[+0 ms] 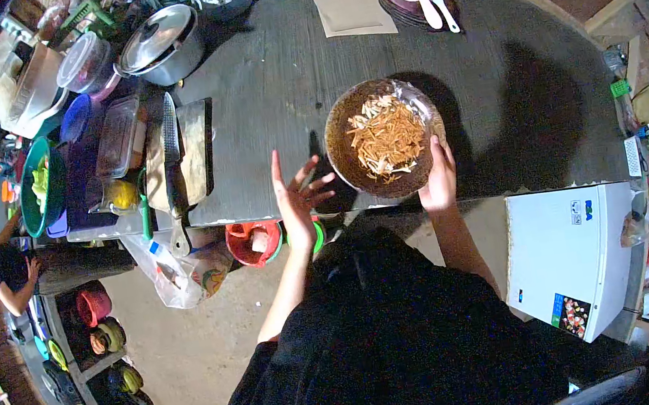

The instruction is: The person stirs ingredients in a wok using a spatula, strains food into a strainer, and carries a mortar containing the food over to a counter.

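My right hand grips the right rim of a round speckled brown bowl, thumb on the inside edge. The bowl is tilted toward me over the front edge of the dark table. Inside it lie thin brown and whitish strips, perhaps shredded food. To the left of the bowl, my left hand is raised with fingers spread, holding nothing and apart from the rim.
A knife lies by a cutting board on the left. Behind are a lidded pot, brown paper and plates with white spoons. A white chest freezer stands right; another person is far left.
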`<action>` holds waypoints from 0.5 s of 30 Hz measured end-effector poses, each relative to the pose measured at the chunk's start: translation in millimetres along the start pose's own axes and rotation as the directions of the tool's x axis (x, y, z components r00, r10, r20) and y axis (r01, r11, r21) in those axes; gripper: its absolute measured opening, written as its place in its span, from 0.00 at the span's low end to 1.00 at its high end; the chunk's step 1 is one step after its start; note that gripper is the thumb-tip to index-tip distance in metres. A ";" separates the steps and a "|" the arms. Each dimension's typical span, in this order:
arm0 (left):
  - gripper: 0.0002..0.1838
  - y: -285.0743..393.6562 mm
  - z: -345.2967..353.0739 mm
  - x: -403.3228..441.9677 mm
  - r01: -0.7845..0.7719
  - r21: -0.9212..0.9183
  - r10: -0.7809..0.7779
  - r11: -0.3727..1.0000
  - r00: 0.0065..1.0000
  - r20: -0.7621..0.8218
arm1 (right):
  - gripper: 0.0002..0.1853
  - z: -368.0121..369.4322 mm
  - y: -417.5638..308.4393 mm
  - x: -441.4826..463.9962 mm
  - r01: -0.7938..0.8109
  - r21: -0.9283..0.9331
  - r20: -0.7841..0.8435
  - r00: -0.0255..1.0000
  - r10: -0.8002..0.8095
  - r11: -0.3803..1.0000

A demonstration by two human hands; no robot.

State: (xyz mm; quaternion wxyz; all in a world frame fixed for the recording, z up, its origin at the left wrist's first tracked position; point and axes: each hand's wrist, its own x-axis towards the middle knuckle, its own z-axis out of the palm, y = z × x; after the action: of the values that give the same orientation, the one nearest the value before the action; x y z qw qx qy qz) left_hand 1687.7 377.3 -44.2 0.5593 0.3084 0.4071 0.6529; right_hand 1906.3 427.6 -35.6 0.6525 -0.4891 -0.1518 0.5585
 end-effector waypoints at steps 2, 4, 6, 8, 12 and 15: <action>0.37 7.6 -4.8 5.0 -0.011 -0.003 0.011 1.000 1.000 -0.013 | 0.19 -4.0 -3.6 4.7 0.016 -0.015 0.039 0.999 -0.015 1.000; 0.37 11.8 -11.8 6.5 -0.008 -0.009 0.008 1.000 1.000 -0.016 | 0.18 -5.4 -6.3 6.4 0.020 -0.007 0.112 0.994 -0.019 1.000; 0.36 14.2 -13.0 6.0 -0.020 -0.008 0.020 1.000 1.000 -0.009 | 0.17 -31.2 4.6 25.7 0.152 -0.154 0.197 0.973 -0.120 0.976; 0.36 9.0 -16.7 7.1 0.018 0.001 -0.018 1.000 1.000 -0.008 | 0.17 -35.8 8.4 22.5 0.228 -0.343 0.252 0.957 -0.145 0.911; 0.36 -3.8 -11.6 9.4 0.065 -0.021 -0.065 0.998 0.998 -0.010 | 0.22 -27.1 11.5 7.9 0.127 -0.458 0.123 0.989 -0.078 0.880; 0.34 -7.9 -4.3 9.6 0.102 -0.005 -0.102 0.995 0.995 -0.010 | 0.24 -44.4 25.6 21.4 0.165 -0.539 0.227 0.973 -0.046 0.826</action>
State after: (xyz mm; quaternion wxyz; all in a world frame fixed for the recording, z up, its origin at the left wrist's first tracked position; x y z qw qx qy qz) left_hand 1686.0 386.3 -53.7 0.5903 0.2825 0.4237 0.6263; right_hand 1931.5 422.9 -84.8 0.4937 -0.5881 -0.3999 0.5005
